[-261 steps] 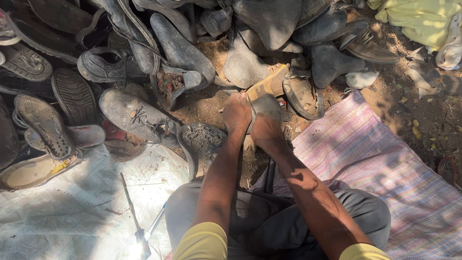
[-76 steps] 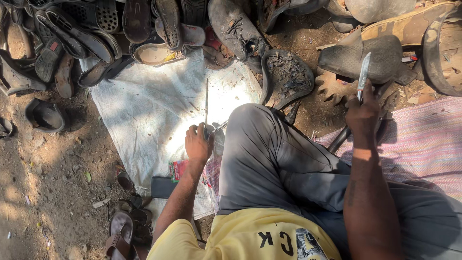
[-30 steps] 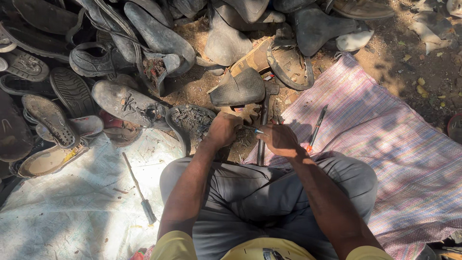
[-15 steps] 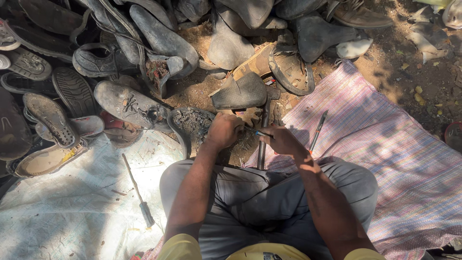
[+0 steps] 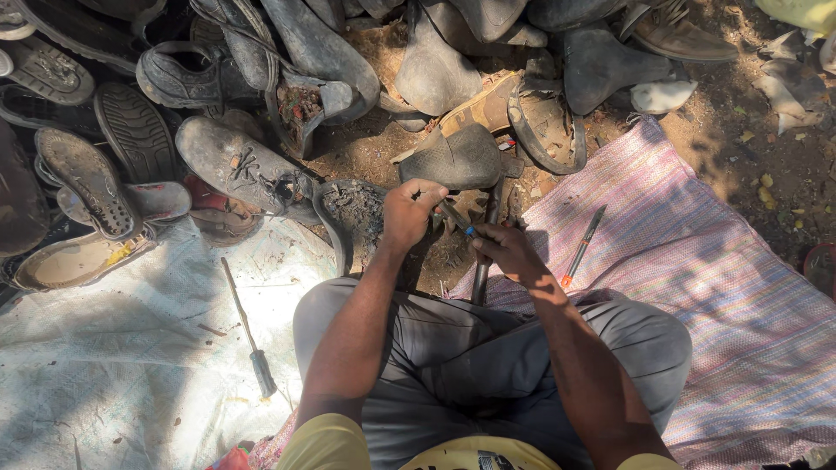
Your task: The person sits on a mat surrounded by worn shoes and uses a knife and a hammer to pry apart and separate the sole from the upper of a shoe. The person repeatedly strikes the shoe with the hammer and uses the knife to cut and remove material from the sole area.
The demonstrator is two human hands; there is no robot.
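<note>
A worn black shoe sole [image 5: 457,158] sits upside down on a dark iron stand [image 5: 482,261] between my knees. My left hand [image 5: 407,213] is closed at the sole's lower edge, thumb against it. Just to its right, my right hand [image 5: 507,250] is closed around a thin tool with a blue band [image 5: 459,219] that points up-left toward the left hand and the sole. What the tool's tip touches is hidden by my fingers.
A heap of old shoes and soles [image 5: 235,165] fills the top and left. A long awl [image 5: 248,324] lies on the white sack [image 5: 131,365]. A red-tipped tool [image 5: 582,246] lies on the striped mat [image 5: 740,305]. Bare dirt [image 5: 784,148] lies at right.
Earlier my left hand was on the white sack by the awl and my right hand held a tool up. Both hands now meet at the sole on the stand; little moved in the last second.
</note>
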